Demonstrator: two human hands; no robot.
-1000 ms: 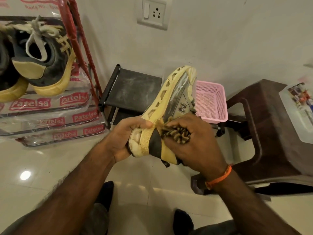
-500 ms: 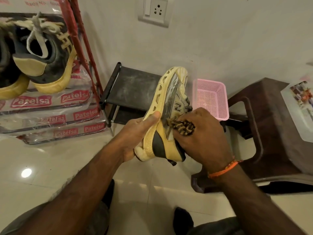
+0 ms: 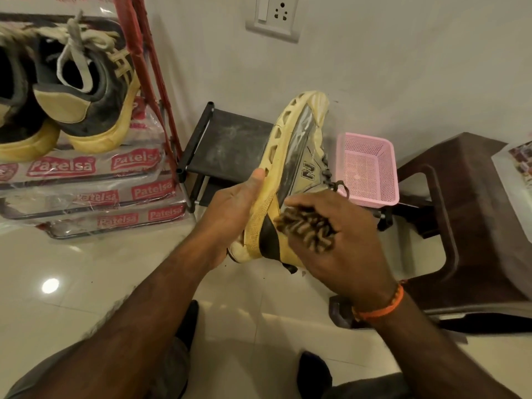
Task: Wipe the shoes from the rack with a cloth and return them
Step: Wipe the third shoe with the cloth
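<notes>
A yellow and grey sneaker [image 3: 290, 156] is held on its side in mid-air, toe pointing away, sole facing left. My left hand [image 3: 233, 214] grips its heel and sole, thumb along the sole's edge. My right hand [image 3: 336, 240] holds a bunched brown-and-tan patterned cloth [image 3: 305, 228] against the sneaker's side near the heel. A pair of dark shoes with yellow soles [image 3: 83, 90] stands on the red rack [image 3: 144, 61] at the upper left.
Under the rack's shoes lie plastic-wrapped shelves with red labels [image 3: 86, 194]. A low black stand [image 3: 227, 145] sits against the wall behind the sneaker, a pink mesh basket [image 3: 368, 168] beside it. A dark brown plastic stool [image 3: 466, 214] stands at the right.
The sneaker has tipped so its sole faces more to the left. My right hand has slid the cloth along the shoe's side near the heel. My left thumb has moved up the sole.
</notes>
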